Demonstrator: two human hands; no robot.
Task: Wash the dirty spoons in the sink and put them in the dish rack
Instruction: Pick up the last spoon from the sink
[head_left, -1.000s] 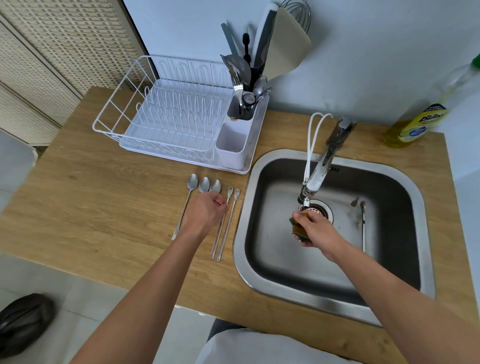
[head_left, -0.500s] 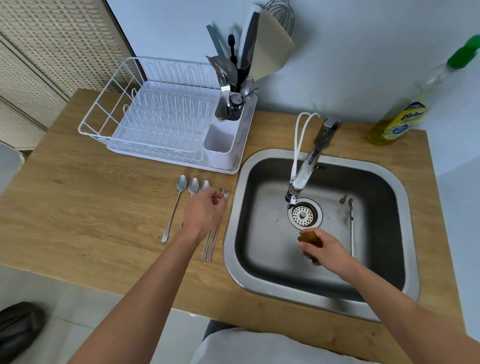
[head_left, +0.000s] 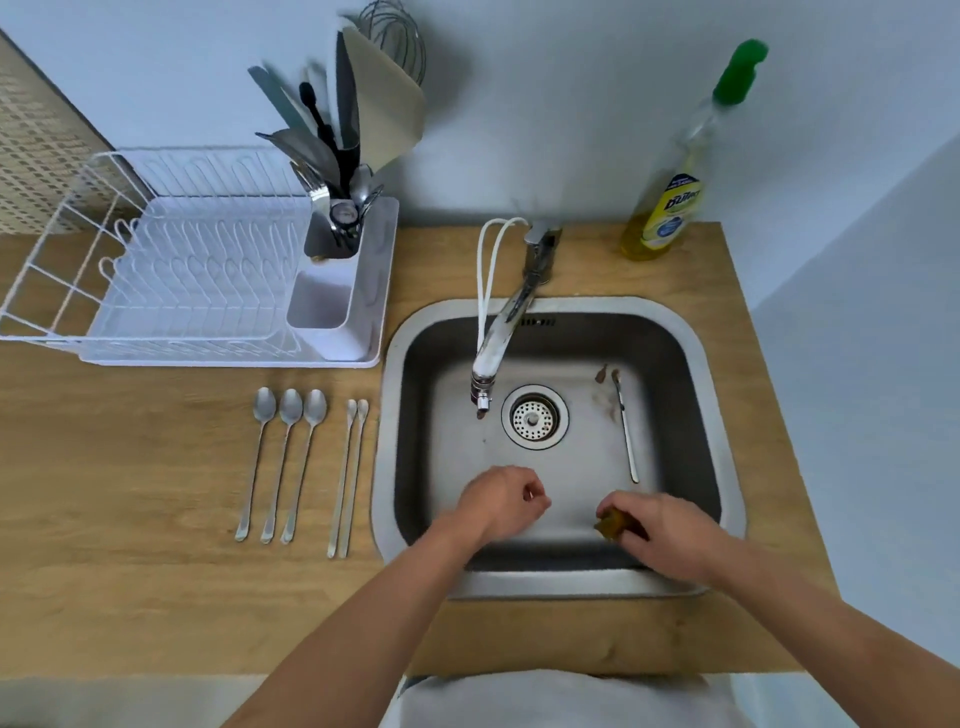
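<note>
Several spoons lie side by side on the wooden counter left of the sink: three round-bowled spoons (head_left: 283, 462) and two slim ones (head_left: 349, 478). One dirty spoon (head_left: 626, 431) lies in the steel sink (head_left: 727, 467) to the right of the drain, with brown smears by its bowl. My left hand (head_left: 501, 501) hovers over the sink's front part, its fingers curled and holding nothing. My right hand (head_left: 667, 535) grips a yellow-green sponge (head_left: 613, 522) near the sink's front right. The white dish rack (head_left: 197, 275) stands at the back left.
A cutlery holder (head_left: 332, 234) full of utensils sits at the rack's right end. The tap (head_left: 506, 332) reaches out over the sink, no water visibly running. A bottle of dish soap (head_left: 670, 208) stands at the back right by the wall.
My left hand left the spoons on the counter and moved right over the sink. My right hand pulled the sponge back from under the tap toward the sink's front.
</note>
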